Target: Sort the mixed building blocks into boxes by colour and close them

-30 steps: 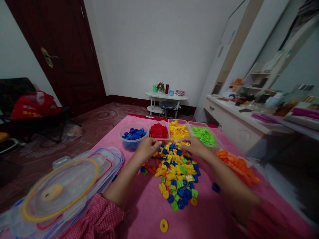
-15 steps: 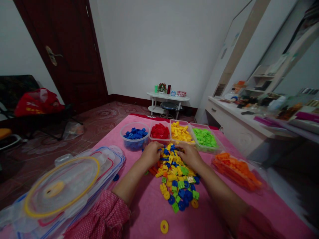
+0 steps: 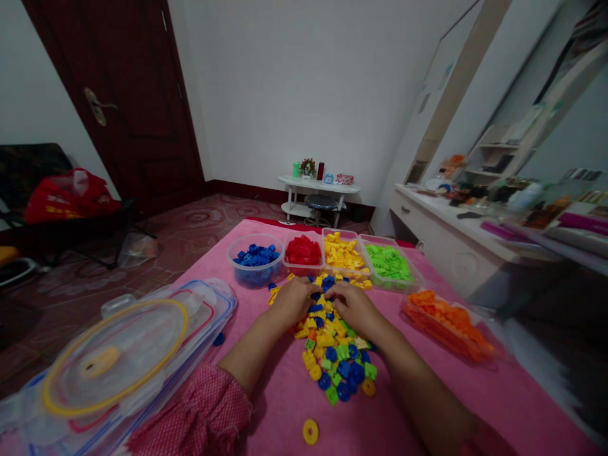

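Note:
A mixed pile of toy building bricks [image 3: 327, 339], mostly yellow with blue, green and a few orange ones, lies on the pink cloth. At its far left side is my left hand [image 3: 297, 301], its fingers curled in among yellow and blue pieces. My right hand [image 3: 354, 307] reaches into the pile from the right, thumb and fingers bent together close to the left fingertips. Blue bricks show by both sets of fingertips; what either hand grips is hidden. A yellow ring piece [image 3: 310, 431] lies apart, nearer to me.
Behind the pile stand clear tubs of blue bricks [image 3: 257, 256], red bricks [image 3: 303, 251], yellow bricks [image 3: 342, 252] and green bricks [image 3: 388, 262]. An orange-brick tub [image 3: 446, 323] is to the right. Stacked clear lids [image 3: 137, 345] cover the left side, with a blue piece [image 3: 219, 339] beside them.
Both hands have drawn slightly nearer to me and closer together over the pile. More yellow bricks now show between the hands and the tubs.

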`<state>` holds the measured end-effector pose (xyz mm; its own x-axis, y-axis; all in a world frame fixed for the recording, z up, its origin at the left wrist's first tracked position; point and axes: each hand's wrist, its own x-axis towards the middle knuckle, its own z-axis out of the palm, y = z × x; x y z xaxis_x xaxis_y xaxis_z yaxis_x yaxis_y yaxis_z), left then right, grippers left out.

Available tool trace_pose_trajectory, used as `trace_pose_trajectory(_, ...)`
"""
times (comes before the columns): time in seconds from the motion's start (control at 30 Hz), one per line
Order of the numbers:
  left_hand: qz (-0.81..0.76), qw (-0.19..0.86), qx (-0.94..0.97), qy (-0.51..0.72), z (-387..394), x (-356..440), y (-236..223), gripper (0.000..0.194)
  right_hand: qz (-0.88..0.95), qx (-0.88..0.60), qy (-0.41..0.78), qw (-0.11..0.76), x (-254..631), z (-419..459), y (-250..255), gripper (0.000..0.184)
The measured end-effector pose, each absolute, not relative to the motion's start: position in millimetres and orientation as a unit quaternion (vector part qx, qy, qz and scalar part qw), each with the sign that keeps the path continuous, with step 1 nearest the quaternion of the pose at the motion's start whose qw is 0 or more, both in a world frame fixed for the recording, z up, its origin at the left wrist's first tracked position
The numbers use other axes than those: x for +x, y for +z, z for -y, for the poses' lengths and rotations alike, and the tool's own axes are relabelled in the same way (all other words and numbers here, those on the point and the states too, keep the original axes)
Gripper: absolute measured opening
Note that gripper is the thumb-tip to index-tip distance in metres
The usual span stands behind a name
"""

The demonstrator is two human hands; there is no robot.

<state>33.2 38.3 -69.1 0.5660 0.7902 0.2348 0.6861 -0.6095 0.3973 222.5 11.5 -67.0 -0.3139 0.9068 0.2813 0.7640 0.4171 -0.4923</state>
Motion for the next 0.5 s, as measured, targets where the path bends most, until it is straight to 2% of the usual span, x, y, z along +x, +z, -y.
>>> trace_pose_trajectory(0.17,-0.406,0.154,0.869,0.237,-39,28,-60,0.034,0.777,-0.532,0.164,0.293,220,2,-64,0.026)
trace_pose_trajectory(0.3,-0.411,0.243,0.836,0.269,-45,18,-51,0.035,0.782,-0.518,0.182,0.295,211,15,-52,0.021)
trace_pose_trajectory(0.4,-0.404,0.319,0.808,0.286,-49,13,-49,0.03,0.814,-0.478,0.174,0.28,197,25,-49,0.03)
trace_pose_trajectory(0.5,-0.407,0.366,0.779,0.307,-54,11,-49,0.028,0.836,-0.466,0.159,0.244,186,29,-53,0.023)
